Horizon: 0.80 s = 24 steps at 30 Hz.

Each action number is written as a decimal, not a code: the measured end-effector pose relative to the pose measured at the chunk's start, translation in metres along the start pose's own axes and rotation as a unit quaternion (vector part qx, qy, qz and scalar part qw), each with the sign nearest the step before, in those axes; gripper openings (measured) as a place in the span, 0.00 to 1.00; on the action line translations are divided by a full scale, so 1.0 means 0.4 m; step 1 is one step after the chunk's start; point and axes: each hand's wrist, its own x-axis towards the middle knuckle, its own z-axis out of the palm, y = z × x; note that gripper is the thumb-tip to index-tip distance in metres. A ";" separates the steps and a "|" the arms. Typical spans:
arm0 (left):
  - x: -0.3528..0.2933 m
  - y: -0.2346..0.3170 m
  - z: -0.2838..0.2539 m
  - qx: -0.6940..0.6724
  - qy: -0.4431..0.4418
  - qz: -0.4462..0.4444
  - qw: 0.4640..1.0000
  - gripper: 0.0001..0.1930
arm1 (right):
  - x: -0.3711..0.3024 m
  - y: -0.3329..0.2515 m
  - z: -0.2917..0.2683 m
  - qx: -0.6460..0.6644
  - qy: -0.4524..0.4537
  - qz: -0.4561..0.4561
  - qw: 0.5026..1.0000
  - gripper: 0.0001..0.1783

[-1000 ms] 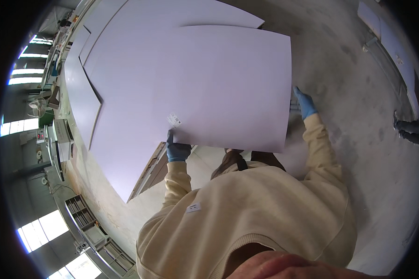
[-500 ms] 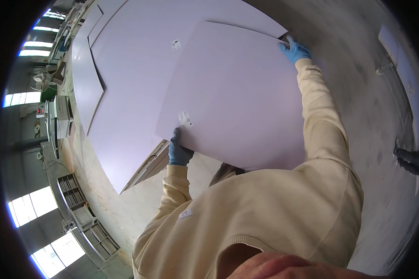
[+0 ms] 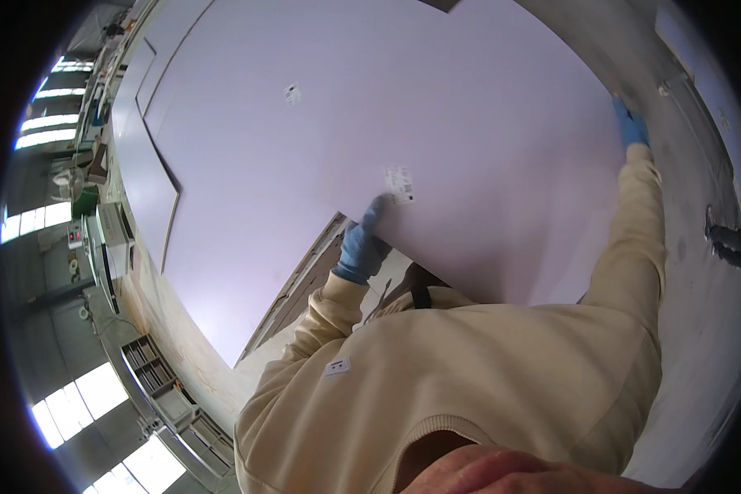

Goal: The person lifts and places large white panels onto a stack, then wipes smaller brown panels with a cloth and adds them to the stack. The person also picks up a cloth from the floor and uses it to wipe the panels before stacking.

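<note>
Both hands' grip (blue-gloved) (image 3: 362,247) (image 3: 631,125) has swung the white panel (image 3: 486,123) farther forward.

A workshop or factory hall, going by what surrounds the worker: a bare grey concrete floor (image 3: 700,272), scuffed and stained; large pale sheet panels (image 3: 370,123) stacked flat in overlapping layers, far bigger than any household board; along the left edge a row of tall industrial windows (image 3: 41,140) letting in daylight; below them metal racks (image 3: 169,403) with shelves and compartments, and benches crowded with machines and small equipment (image 3: 99,230); the worker wears blue work gloves (image 3: 362,247)
</note>
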 end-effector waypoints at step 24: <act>0.973 0.208 0.779 0.886 -0.130 0.401 0.193 0.37 | -0.192 0.195 -0.559 -0.476 0.128 0.285 0.822 0.54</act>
